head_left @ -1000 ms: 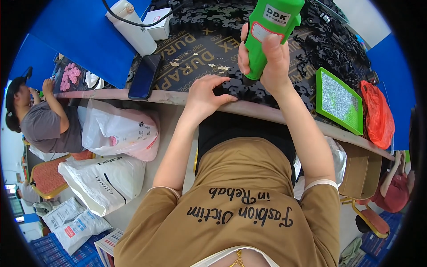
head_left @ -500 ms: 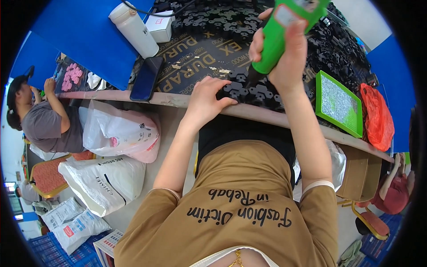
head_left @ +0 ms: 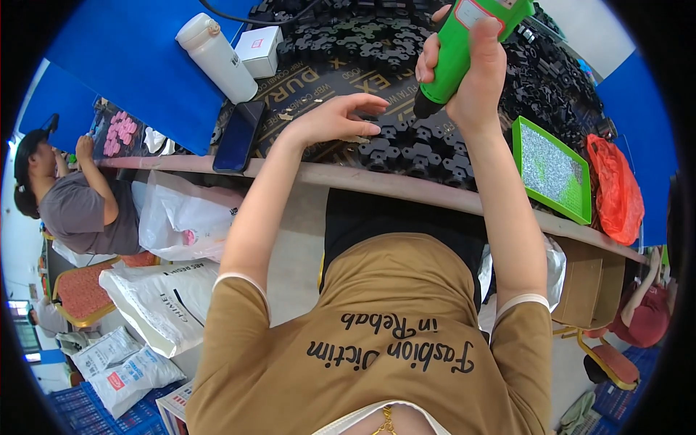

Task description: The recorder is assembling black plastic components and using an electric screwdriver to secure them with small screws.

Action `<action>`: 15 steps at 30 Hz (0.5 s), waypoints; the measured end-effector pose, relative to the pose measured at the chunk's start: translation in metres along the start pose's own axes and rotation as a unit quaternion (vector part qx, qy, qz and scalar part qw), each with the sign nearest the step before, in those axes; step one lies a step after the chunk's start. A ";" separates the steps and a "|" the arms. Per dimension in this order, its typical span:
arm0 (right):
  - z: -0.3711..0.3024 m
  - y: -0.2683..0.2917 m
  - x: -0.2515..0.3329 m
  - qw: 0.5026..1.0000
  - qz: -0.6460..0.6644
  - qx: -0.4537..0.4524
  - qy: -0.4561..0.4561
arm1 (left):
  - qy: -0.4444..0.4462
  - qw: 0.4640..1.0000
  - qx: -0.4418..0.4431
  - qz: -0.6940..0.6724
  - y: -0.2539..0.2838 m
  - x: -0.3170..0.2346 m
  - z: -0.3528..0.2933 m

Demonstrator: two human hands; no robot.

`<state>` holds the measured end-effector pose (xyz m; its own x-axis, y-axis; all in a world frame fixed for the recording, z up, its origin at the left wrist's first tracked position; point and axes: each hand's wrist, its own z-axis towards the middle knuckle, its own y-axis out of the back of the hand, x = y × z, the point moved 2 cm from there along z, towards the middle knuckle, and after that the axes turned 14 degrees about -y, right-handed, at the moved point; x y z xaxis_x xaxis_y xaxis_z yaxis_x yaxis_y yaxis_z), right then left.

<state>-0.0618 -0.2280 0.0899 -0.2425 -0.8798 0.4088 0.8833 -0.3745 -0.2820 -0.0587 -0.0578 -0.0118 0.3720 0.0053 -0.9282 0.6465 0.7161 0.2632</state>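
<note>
My right hand (head_left: 481,90) is wrapped round a green electric screwdriver (head_left: 453,58), its black tip pointing down above the table. Below the tip, along the near table edge, lie black plastic parts (head_left: 395,150) with rounded tabs. My left hand (head_left: 330,122) hovers to the left of these parts, fingers stretched out and thumb apart, with nothing seen between them. To the right of my right forearm sits a green tray (head_left: 516,156) of small silvery pieces, too small to make out singly.
Black parts (head_left: 362,43) heap across the table's far side. At left stand a white bottle (head_left: 217,61), a white box (head_left: 258,52) and a phone (head_left: 239,136). A red plastic bag (head_left: 615,188) lies right. A co-worker (head_left: 83,192) sits far left near pink pieces (head_left: 119,133).
My left hand has lifted off the black parts and moved up and left, its fingers now stretched. The screwdriver in my right hand has risen slightly, its tip away from the parts.
</note>
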 end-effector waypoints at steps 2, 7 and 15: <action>-0.006 -0.018 0.013 0.970 -0.163 -0.153 -0.091 | 0.017 0.999 0.036 0.002 0.005 0.003 0.008; -0.009 -0.022 0.006 0.876 -0.314 -0.311 -0.193 | 0.051 0.992 0.114 -0.016 0.008 0.009 0.009; -0.005 0.010 -0.035 0.986 -0.123 -0.088 -0.064 | 0.065 0.993 0.090 -0.033 0.000 0.008 0.005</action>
<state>-0.0468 -0.2019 0.0684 -0.3782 -0.7165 0.5861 0.7177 -0.6269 -0.3033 -0.0522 -0.0615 -0.0175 0.2430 0.0608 -0.9681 0.7800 0.5811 0.2323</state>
